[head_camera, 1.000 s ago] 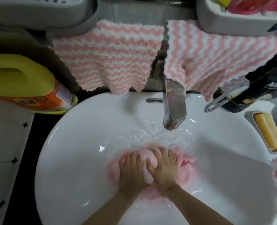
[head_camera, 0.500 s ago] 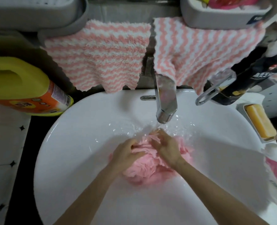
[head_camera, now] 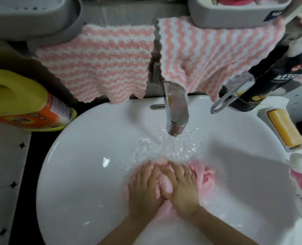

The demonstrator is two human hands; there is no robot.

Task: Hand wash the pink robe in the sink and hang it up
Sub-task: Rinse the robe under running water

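Wash step: left hand (head_camera: 143,190) and right hand (head_camera: 182,189) pressing flat, fingers straight, on robe (head_camera: 207,175) under tap (head_camera: 175,110); next probably needs a wring

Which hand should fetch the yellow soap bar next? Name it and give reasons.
Right, probably. The right hand presses the pink robe on the side of the sink nearest the soap bar, which lies past the right rim; the left hand would have to cross over.

Two hands (head_camera: 143,191) (head_camera: 183,190), two striped towels (head_camera: 97,68) (head_camera: 208,55), one robe (head_camera: 206,175), one soap bar (head_camera: 284,131).
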